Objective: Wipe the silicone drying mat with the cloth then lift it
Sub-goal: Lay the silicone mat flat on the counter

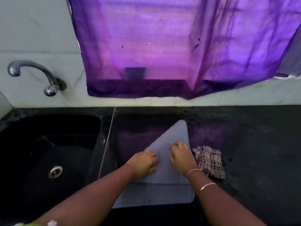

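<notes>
The grey silicone drying mat (164,191) lies on the black counter in front of me, folded over itself so its smooth underside forms a triangle pointing away and its ribbed face shows near the front edge. My left hand (144,163) presses on the left side of the folded part, fingers curled on it. My right hand (182,156) rests on the right side of the fold, fingers bent and touching the mat. The checked cloth (209,161) lies crumpled on the counter just right of my right hand, held by neither hand.
A black sink (40,144) with a metal drain (55,172) sits to the left, with a chrome tap (32,75) on the tiled wall above. A purple curtain (162,46) hangs over the wall behind. The black counter (260,144) stretches right.
</notes>
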`<state>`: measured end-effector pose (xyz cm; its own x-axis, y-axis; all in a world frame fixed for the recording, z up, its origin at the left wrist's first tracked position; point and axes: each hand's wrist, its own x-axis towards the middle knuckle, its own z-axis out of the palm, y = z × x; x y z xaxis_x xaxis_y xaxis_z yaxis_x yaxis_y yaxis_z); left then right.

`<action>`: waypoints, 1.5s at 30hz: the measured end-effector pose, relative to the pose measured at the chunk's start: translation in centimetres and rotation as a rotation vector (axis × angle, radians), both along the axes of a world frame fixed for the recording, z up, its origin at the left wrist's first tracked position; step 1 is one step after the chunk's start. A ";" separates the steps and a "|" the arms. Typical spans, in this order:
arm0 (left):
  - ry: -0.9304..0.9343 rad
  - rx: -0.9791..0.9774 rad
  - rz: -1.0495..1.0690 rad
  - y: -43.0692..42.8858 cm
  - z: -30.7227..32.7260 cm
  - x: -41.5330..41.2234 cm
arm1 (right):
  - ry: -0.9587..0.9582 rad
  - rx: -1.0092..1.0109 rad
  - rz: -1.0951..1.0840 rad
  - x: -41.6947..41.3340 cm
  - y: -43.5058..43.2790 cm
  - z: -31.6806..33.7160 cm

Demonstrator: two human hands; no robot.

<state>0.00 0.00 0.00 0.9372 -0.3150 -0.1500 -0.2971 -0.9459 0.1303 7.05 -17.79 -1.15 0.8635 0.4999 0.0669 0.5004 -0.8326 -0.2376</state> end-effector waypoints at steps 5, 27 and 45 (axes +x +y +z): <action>0.102 -0.018 0.062 -0.4 -1.0 0.3 | 0.130 -0.105 -0.175 -0.2 -0.9 -1.1; 0.063 0.033 0.006 -0.3 -1.4 0.0 | 0.485 0.380 -0.643 3.1 -1.6 0.2; -0.183 -0.132 0.095 0.7 -1.4 -0.8 | 0.540 0.640 -0.605 6.7 -0.6 4.6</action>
<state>-0.79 0.72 -1.43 0.9714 -0.2293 0.0617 -0.2372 -0.9492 0.2066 13.77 -18.35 3.46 0.9527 -0.0207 -0.3033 -0.2646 -0.5483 -0.7933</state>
